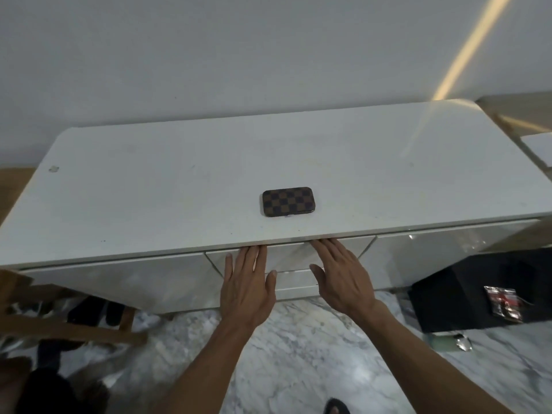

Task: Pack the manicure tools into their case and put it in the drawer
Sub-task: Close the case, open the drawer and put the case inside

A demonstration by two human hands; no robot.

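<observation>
At the centre of the frame, just below the front edge of the white cabinet top (pixel 179 180), both hands lie flat against the top drawer front (pixel 286 255). The left hand (pixel 248 282) is spread open, holding nothing, its fingertips tucked up at the gap under the overhanging top. The right hand (pixel 340 273) is likewise open and empty, fingers reaching the same gap a little to the right. The drawer looks shut, or very nearly so; no handle shows on it.

The checkered manicure case (pixel 287 201) lies closed on the cabinet top, just above the hands in the picture and near the front edge, touched by neither hand. No loose tools are visible, so packing seems finished, and the step in hand is probably getting the drawer open.

To do that well, the fingertips should hook the upper lip of the drawer front evenly on both sides and draw it straight outward, so it does not rack on its runners. If it is a push-to-release front, a short square press near the middle would serve better than a pull. The glossy face gives little purchase, so grip must come from the edge. Opening it only far enough for the case keeps the move short.
</observation>
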